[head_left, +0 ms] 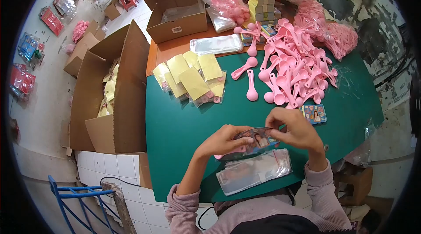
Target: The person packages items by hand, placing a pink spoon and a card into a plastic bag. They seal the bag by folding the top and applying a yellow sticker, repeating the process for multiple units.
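Note:
Between my hands is a clear plastic bag with a printed picture card (262,141) in it, held tilted above the table's front part. My left hand (224,140) grips the left side with its thumb on top. The fingers of my right hand (294,129) pinch the right upper edge. A pink spoon (239,149) shows below my left thumb, partly hidden by the bag. Right below lies a stack of clear plastic bags (255,171). Beyond my right hand rests a small stack of picture cards (315,113).
A big heap of pink spoons (294,67) covers the green table's (184,128) back right. Filled packets with yellow backs (193,80) lie at the back left. An open carton (129,98) of similar packets stands left of the table. Bundled cards (262,3) are stacked behind.

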Demonstrator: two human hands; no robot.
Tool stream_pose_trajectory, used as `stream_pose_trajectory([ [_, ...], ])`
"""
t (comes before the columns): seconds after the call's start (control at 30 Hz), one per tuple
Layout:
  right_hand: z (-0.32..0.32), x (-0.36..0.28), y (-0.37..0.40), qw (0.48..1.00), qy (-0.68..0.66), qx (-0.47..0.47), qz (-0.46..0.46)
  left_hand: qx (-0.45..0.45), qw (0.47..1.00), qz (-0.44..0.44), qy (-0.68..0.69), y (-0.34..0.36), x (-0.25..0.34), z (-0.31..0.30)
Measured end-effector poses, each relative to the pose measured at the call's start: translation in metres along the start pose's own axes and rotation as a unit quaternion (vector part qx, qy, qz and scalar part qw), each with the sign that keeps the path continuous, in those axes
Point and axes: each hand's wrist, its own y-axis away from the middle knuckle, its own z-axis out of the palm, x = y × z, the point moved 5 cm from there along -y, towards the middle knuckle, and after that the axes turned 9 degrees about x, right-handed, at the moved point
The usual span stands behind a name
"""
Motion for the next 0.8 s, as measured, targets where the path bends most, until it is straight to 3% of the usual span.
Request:
stream_pose_trajectory([
  [0.07,0.006,-0.001,0.0,0.999,0.018,-0.026,-0.028,0.028,0.994,0.082,0.065,0.001,0.003,0.002],
  [0.2,-0.001,-0.006,0.0,0.999,-0.003,-0.043,0.02,0.027,0.989,0.081,0.12,0.002,0.005,0.005],
  [0.27,-0.006,-0.007,0.0,1.0,0.007,-0.014,0.012,0.002,0.996,0.072,-0.052,-0.002,0.0,0.003],
  [0.3,-0.004,-0.007,0.0,1.0,0.008,-0.013,0.011,0.001,0.996,0.073,-0.053,-0.003,-0.001,0.003],
  [0.4,0.004,-0.006,0.0,1.0,0.005,-0.027,-0.008,0.045,0.99,0.131,-0.004,0.0,-0.002,0.004],
  [0.47,0.001,-0.007,-0.001,0.999,0.008,-0.038,0.013,0.028,0.97,0.164,0.176,0.001,-0.004,0.009],
  [0.5,-0.001,-0.007,0.0,0.999,0.008,-0.038,0.015,0.027,0.97,0.163,0.177,0.001,0.0,0.008],
  [0.57,-0.004,-0.009,-0.001,0.999,-0.016,-0.039,0.014,0.003,0.993,0.116,0.009,0.0,0.007,0.007],
  [0.7,0.006,-0.009,-0.002,0.998,0.018,-0.046,-0.031,0.025,0.994,0.093,0.055,-0.002,0.001,0.007],
  [0.8,0.007,-0.009,-0.003,0.997,0.023,-0.06,-0.045,-0.008,0.998,0.058,0.022,-0.001,-0.002,0.009],
])
